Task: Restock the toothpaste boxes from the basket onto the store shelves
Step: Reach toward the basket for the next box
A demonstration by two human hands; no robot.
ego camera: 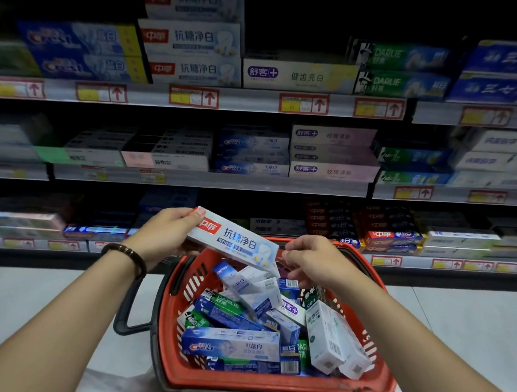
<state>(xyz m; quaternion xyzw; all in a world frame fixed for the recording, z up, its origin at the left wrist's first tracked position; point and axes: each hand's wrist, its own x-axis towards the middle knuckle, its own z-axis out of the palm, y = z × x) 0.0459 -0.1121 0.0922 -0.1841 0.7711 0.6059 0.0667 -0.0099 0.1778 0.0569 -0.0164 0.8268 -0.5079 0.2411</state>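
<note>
The box [237, 241] is out of the basket [265, 387], held in the air above the basket's far rim; its long axis runs from upper left down to lower right, printed face toward the camera, red logo end at the left. The left hand [166, 234] grips that logo end, thumb on top near the upper corner and fingers curled beneath; this hand looks to bear the weight. The right hand [311, 260] sits at the low right end, fingers curled in close to the end flap; they seem to touch it, but whether they pinch it cannot be told.

The matching stack [196, 37], three boxes of the same print, lies on the top shelf [243, 100], left of its middle and up against its front edge, long sides facing out; it stands well above the held box and a little to the left, so on the left hand's side. The coming move, as I judge it: level the box so its long axis runs along the shelf's front edge, logo end to the left as in the stack, then lift; the stack is three high and the space over it is dark, so room on top cannot be judged. More boxes [231, 343] lie jumbled in the basket.
</note>
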